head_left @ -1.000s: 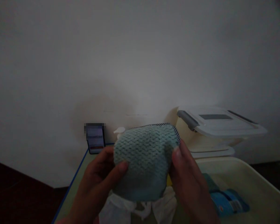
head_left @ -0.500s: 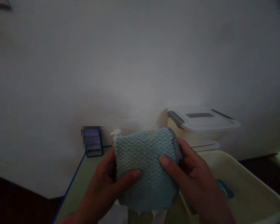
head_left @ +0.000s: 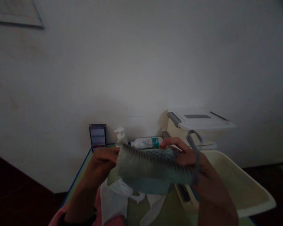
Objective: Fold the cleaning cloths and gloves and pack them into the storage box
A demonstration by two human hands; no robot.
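Left hand (head_left: 104,161) and right hand (head_left: 187,157) grip a blurred pale green cloth (head_left: 146,175) at opposite ends, presumably to spread it.

The left hand (head_left: 100,162) and right hand (head_left: 191,157) are bare; a dark band (head_left: 79,220) crosses the left forearm (head_left: 81,196), and beside it shows the edge of a pink sleeve (head_left: 57,214)
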